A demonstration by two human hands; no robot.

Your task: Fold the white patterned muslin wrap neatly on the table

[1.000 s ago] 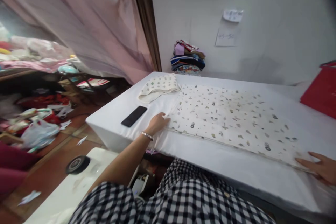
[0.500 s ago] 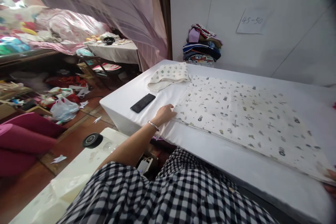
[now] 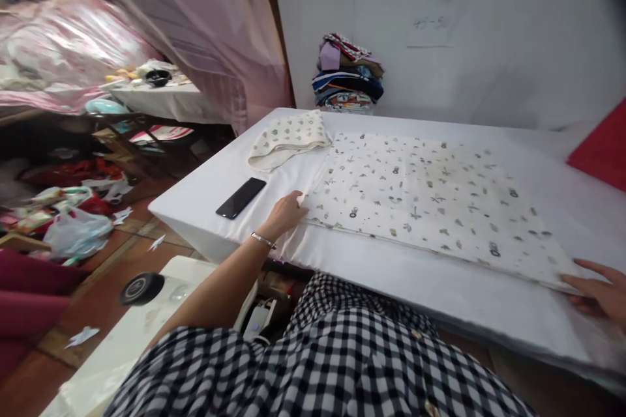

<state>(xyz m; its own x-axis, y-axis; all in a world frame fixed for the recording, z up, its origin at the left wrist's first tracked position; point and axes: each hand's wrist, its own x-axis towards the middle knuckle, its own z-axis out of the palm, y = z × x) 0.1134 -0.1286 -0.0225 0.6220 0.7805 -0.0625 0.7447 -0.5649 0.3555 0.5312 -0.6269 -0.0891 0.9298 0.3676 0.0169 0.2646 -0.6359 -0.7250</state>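
Note:
A white cloth with small grey-green prints (image 3: pixel 420 202) lies spread flat, in layers, on the white-covered table (image 3: pixel 469 303). At its near left corner is my left hand (image 3: pixel 287 214), fingers closed on the edge; a silver bangle circles that wrist. My right hand (image 3: pixel 599 287) is at the near right corner, one finger stretched out above and the others at the corner, gripping the edge. Part of the right hand is cut off by the frame. Left of the printed cloth sits a folded cream cloth with green prints (image 3: pixel 288 137). A black phone (image 3: pixel 241 198) lies nearer me.
A pile of folded fabrics (image 3: pixel 348 75) stands against the wall behind the table. Something red (image 3: pixel 604 146) rises at the far right. At my left are a white surface (image 3: pixel 178 267) with a black round object (image 3: pixel 141 288), and a plastic bag (image 3: pixel 77 232) on the floor.
My view has swung to the right, so the table appears further left. My right hand has come into fuller view at the cloth's corner. The left hand stays at its corner.

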